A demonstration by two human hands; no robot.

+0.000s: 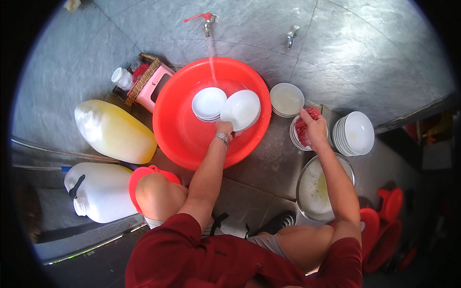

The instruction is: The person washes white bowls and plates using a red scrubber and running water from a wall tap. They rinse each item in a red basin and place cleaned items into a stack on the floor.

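Observation:
My left hand (224, 130) grips the near rim of a white bowl (242, 108), tilted inside a large red plastic basin (173, 144). Touching or overlapping it on the left is a short stack of white dishes (209, 102) in the basin. Over on the right, my right hand (317, 131) holds a red mesh scrubber (301, 131) against a stack of white bowls (294, 141), partly hidden by the hand. Below my right forearm sits a round metal-rimmed basin (309, 201) of foamy, yellowish liquid.
Water runs from a red-handled tap (207, 27) into the red basin. A taller bowl stack (354, 133) and a shorter one (287, 99) stand at right. Two large plastic jugs, one yellowish (115, 131) and one white (104, 192), lie left, near a pink container (153, 88).

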